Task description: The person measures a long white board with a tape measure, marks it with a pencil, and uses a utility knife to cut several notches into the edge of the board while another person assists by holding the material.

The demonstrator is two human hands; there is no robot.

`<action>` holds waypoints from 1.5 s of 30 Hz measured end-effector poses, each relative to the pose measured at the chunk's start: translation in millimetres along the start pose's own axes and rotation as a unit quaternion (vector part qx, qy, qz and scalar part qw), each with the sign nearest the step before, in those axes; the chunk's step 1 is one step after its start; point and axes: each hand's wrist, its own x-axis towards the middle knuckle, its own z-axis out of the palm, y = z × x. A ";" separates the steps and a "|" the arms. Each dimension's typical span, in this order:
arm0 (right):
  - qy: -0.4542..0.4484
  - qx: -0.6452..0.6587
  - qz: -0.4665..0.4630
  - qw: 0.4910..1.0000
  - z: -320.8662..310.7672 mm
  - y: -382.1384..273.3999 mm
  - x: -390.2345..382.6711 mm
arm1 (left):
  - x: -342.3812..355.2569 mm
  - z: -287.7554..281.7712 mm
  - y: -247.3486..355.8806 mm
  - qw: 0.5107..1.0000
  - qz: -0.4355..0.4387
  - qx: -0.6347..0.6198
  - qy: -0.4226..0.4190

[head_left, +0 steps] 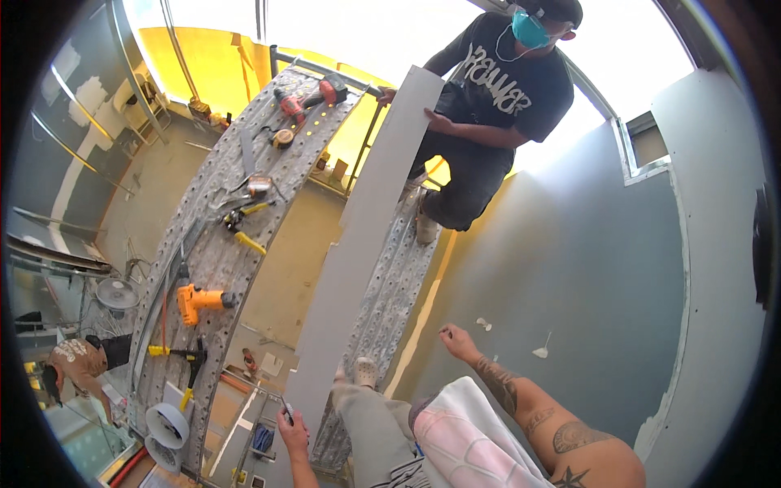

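A long pale grey strip of drywall (346,252) with notched edges slants across the middle, from the co-worker's hands down to my left side. My left hand (294,433) is beside the strip's near end, closed around a small thin dark-and-silver tool (286,410) whose kind I cannot make out. My right hand (460,342) is raised in front of the grey wall, apart from the strip, with its fingers curled in; whatever they hold, if anything, is hidden. A co-worker in a dark T-shirt (512,89) grips the strip's far end with both hands.
Perforated metal scaffold planks (390,276) lie under us. On the left plank are an orange drill (199,303), a red drill (291,106), a tape measure (283,138), a hammer (194,366) and a white tape roll (168,423). Another person (81,366) bends over below, left.
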 end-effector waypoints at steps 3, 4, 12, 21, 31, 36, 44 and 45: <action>0.035 0.130 0.034 0.990 -34.2 -29.4 59.4 | 21.0 39.5 29.1 0.999 0.047 0.022 0.010; 0.007 0.241 0.093 0.966 -38.0 -53.4 83.6 | 36.2 44.2 24.4 0.998 0.061 -0.007 0.023; 0.031 0.413 0.102 0.905 -72.2 -126.8 305.4 | 150.7 183.5 169.6 0.982 0.145 0.109 -0.055; 0.043 0.540 0.149 0.828 -92.6 -182.1 459.5 | 252.2 417.7 419.0 0.867 0.374 0.313 -0.106; 0.059 0.645 0.106 0.754 -97.0 -218.8 459.3 | 303.8 538.4 495.4 0.802 0.382 0.455 -0.058; 0.073 0.644 0.121 0.752 -100.7 -218.2 460.2 | 318.1 540.1 476.6 0.811 0.381 0.440 -0.060; 0.072 0.633 0.159 0.755 -101.2 -227.2 459.7 | 330.8 547.7 476.5 0.806 0.370 0.458 -0.069; 0.070 0.636 0.157 0.752 -104.0 -232.7 459.0 | 332.3 547.1 476.9 0.795 0.382 0.467 -0.063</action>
